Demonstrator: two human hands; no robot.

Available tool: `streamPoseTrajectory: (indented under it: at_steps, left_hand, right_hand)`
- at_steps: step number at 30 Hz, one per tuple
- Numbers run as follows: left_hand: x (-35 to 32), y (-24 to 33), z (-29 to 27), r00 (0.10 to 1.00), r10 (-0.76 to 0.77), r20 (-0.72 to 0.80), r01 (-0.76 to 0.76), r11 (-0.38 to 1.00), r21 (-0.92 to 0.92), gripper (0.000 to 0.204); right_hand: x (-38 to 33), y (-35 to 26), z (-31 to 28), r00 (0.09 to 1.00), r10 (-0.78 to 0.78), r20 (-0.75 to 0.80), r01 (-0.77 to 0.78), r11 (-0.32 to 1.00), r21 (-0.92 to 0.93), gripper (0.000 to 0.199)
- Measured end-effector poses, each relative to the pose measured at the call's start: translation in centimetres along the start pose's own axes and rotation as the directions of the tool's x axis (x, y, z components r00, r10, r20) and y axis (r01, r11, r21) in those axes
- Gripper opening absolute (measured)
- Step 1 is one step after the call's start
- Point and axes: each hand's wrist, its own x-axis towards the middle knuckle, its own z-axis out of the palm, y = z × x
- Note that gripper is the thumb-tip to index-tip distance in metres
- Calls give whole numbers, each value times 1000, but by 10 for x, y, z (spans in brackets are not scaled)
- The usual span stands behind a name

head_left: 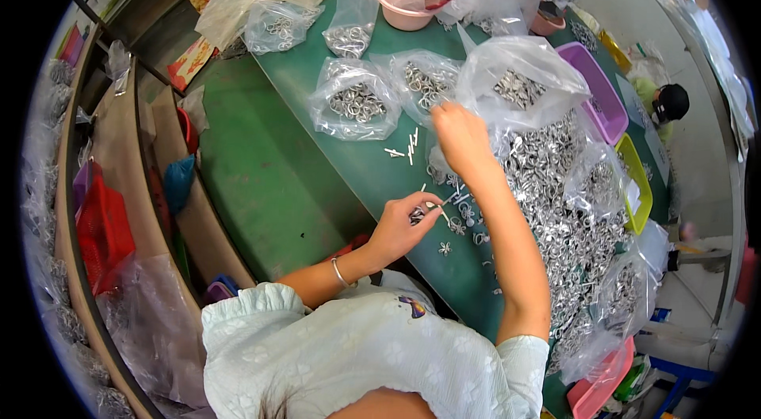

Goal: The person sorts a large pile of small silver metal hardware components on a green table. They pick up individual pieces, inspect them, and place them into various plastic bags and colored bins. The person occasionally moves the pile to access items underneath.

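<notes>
The left hand (400, 222) pinches small metal parts (418, 214) at its fingertips, while the right hand (461, 136) grips a clear bag (523, 82).

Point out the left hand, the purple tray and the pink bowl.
left hand (402, 222): head view, on the back of the hand.
purple tray (609, 106): head view, on its near rim.
pink bowl (400, 16): head view, on its outer wall.

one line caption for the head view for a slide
Left hand pinches small silver metal parts on the green table while right hand reaches into a clear plastic bag.
</notes>
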Motion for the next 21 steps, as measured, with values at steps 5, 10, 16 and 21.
streamPoseTrajectory:
  at_steps: [5, 10, 16, 21]
  left_hand:
    - [5, -10, -15, 999, -35, -27, 35, 999, 6, 15]
    - [9, -14, -10, 1000, -18, -18, 17, 999, -32, 14]
    - [11, -22, -5, 975, -142, 174, 182, 953, -241, 18]
    - [18, -42, -25, 810, -402, 426, 566, 349, -747, 31]
  right_hand:
    - [-5, 27, 9, 908, 416, 49, -417, 908, 23, 17]
    - [41, 15, 26, 883, 466, 56, -348, 571, 744, 23]
    - [74, 20, 61, 671, 538, 511, -305, -427, 851, 49]
    - [23, -1, 4, 856, 367, 365, -302, -219, 928, 43]
